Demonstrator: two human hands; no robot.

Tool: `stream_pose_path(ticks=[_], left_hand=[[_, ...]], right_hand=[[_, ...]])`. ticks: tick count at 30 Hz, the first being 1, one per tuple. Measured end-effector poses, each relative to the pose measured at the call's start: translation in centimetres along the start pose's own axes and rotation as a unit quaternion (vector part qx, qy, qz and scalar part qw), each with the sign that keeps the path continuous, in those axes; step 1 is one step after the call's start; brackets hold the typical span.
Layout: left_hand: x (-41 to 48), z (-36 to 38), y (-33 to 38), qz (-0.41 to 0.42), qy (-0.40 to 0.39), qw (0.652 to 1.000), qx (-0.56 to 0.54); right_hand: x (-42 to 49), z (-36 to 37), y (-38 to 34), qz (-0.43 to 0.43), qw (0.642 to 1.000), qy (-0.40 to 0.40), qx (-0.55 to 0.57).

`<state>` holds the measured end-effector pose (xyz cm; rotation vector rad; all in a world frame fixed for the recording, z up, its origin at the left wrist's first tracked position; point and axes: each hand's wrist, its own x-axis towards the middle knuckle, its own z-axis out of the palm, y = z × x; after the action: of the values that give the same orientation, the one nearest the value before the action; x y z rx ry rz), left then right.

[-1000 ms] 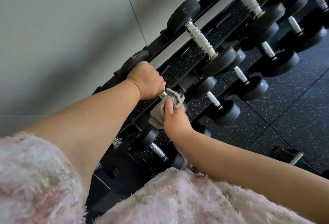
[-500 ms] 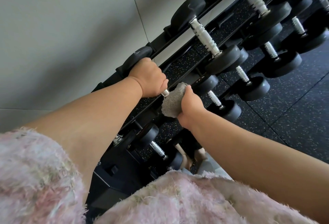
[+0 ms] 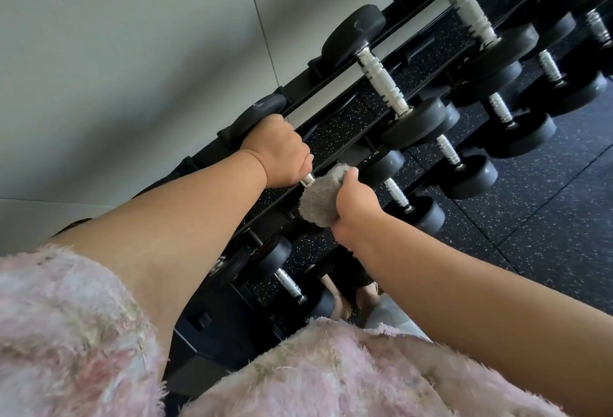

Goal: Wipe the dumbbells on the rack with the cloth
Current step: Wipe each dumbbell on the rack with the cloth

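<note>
A black rack (image 3: pixel 335 83) holds rows of black dumbbells with knurled steel handles. My left hand (image 3: pixel 278 154) grips the handle of a top-row dumbbell (image 3: pixel 257 115); a short bit of its steel bar shows past my fingers. My right hand (image 3: pixel 354 209) holds a grey fluffy cloth (image 3: pixel 321 196) bunched over that dumbbell's near head, which the cloth hides. The neighbouring top-row dumbbell (image 3: pixel 384 83) lies bare to the right.
Lower rows carry more dumbbells (image 3: pixel 471 174) to the right and below. A pale wall (image 3: pixel 132 52) stands behind the rack. Black speckled rubber flooring (image 3: pixel 547 217) spreads to the right. My fluffy pink sleeves (image 3: pixel 66 333) fill the bottom of the view.
My right hand has turned over the dumbbell's near head, carrying the cloth from the head's front round to its left side. My left hand has kept its grip on the handle.
</note>
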<state>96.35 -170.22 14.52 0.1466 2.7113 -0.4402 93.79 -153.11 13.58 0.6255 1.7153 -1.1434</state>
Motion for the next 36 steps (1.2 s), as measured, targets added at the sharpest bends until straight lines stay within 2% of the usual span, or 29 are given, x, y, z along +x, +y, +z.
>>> stream_pose_path(ticks=[3, 7, 9, 11, 13, 17, 20, 22, 23, 26, 29, 30, 34, 36], left_hand=[[-0.3, -0.5, 0.1, -0.014, -0.009, 1.0, -0.003], [-1.1, -0.8, 1.2, -0.061, -0.004, 0.997, -0.042], [-1.6, 0.0, 1.8, -0.104, 0.035, 0.99, -0.093], [-2.0, 0.7, 2.5, -0.14, 0.083, 0.975, -0.154], [-2.6, 0.8, 3.5, -0.171, 0.106, 0.959, -0.2], [-3.6, 0.1, 5.8, -0.255, 0.042, 0.924, -0.281], [-4.4, 0.2, 6.6, -0.312, 0.055, 0.887, -0.337], [-5.1, 0.1, 7.3, -0.346, 0.092, 0.852, -0.381], [-5.4, -0.1, 7.8, -0.374, 0.114, 0.82, -0.418], [-5.2, -2.3, 9.6, -0.483, 0.144, 0.681, -0.53], [-3.0, -4.8, 10.9, -0.583, 0.076, 0.531, -0.61], [-2.2, -5.2, 11.2, -0.603, 0.059, 0.504, -0.615], [-0.3, -5.5, 12.1, -0.671, 0.063, 0.457, -0.581], [0.1, -5.1, 12.0, -0.681, 0.051, 0.443, -0.58]], right_hand=[[-1.0, -0.8, -0.2, 0.001, 0.998, -0.051, -0.026], [-1.6, -3.6, -1.1, 0.009, 0.998, -0.016, -0.053], [-1.7, -4.6, -2.2, -0.03, 0.994, 0.004, -0.103], [-2.2, -5.5, -3.9, -0.113, 0.978, 0.024, -0.173], [-2.1, -5.4, -5.7, -0.177, 0.954, 0.003, -0.243], [-1.8, -3.6, -9.3, -0.262, 0.9, -0.041, -0.346], [-2.1, -2.1, -11.9, -0.323, 0.869, -0.1, -0.361], [-1.9, -1.0, -13.8, -0.363, 0.833, -0.131, -0.398], [-1.7, -0.3, -14.8, -0.372, 0.815, -0.146, -0.419], [-1.1, 2.3, -17.5, -0.397, 0.754, -0.201, -0.483], [-0.7, 4.9, -18.8, -0.452, 0.652, -0.244, -0.558], [-0.9, 5.6, -18.9, -0.467, 0.614, -0.263, -0.579], [-1.8, 8.5, -19.1, -0.557, 0.435, -0.286, -0.647], [-2.2, 9.6, -19.1, -0.577, 0.377, -0.302, -0.658]])
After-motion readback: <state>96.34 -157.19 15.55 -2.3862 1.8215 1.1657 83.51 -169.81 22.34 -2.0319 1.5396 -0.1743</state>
